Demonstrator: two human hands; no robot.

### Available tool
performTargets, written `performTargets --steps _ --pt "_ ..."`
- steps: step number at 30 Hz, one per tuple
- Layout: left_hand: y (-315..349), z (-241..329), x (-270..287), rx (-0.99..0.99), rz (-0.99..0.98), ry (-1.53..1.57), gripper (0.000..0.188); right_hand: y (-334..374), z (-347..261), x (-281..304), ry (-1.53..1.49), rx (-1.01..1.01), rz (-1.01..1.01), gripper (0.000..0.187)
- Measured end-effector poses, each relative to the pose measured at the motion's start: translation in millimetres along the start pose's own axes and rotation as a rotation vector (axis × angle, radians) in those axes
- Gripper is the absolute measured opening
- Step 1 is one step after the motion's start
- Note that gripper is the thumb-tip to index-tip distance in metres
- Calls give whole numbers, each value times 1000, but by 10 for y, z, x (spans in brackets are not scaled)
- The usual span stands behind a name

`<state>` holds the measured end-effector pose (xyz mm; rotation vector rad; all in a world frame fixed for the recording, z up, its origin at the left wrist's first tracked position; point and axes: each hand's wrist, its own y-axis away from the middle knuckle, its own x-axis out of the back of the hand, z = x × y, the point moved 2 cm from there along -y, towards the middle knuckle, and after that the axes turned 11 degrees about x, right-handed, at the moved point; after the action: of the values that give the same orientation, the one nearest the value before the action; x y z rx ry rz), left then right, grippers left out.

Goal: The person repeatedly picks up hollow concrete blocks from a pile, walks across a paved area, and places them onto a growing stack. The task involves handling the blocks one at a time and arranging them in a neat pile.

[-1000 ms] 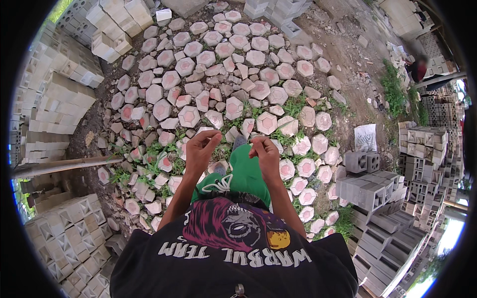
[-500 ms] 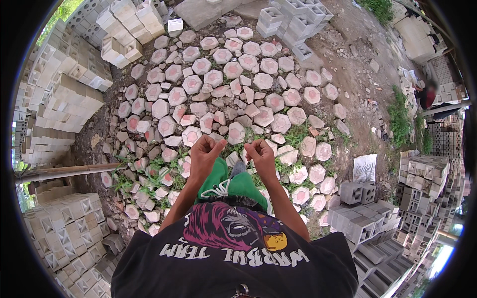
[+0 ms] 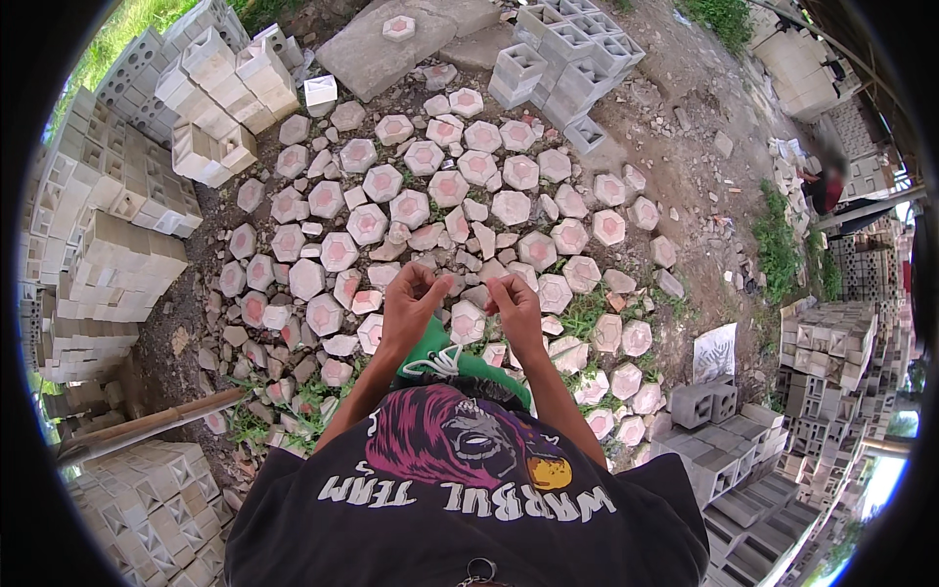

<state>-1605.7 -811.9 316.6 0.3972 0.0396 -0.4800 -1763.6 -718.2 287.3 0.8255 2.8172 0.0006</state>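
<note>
My left hand (image 3: 411,305) and my right hand (image 3: 514,305) are raised in front of my waist, a short gap between them. The fingers of both are curled, with thumb and forefinger drawn together, and nothing shows in either. Beneath and beyond them, hexagonal paving blocks (image 3: 366,224) with pinkish centres lie spread over the ground, standing apart from one another. Broken stone pieces (image 3: 425,238) fill some gaps between the blocks. Neither hand appears to touch a block. Green shorts (image 3: 426,344) with a white drawstring show between my forearms.
Pale hollow blocks (image 3: 122,264) are stacked at the left, and grey ones (image 3: 567,73) at the far side. A concrete slab (image 3: 367,54) bears one hexagonal block. A wooden pole (image 3: 152,424) juts in from the left. More grey blocks (image 3: 714,445) stand near right; a person (image 3: 829,186) is far right.
The view has tilted up and shifted, so more of the far slab and stacks shows. Both hands keep nearly the same curled pose before my waist.
</note>
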Motion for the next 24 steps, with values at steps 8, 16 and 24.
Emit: performTargets --steps 8,16,24 --pt "-1146 387 249 -40 -45 -159 20 -815 -165 -328 -79 2 78 15" --pt "-1868 585 17 -20 -92 -154 28 -1557 -111 -182 -86 7 99 20" --pt "-2871 889 -466 -18 -118 -104 32 -2903 -184 199 -58 25 31 24"
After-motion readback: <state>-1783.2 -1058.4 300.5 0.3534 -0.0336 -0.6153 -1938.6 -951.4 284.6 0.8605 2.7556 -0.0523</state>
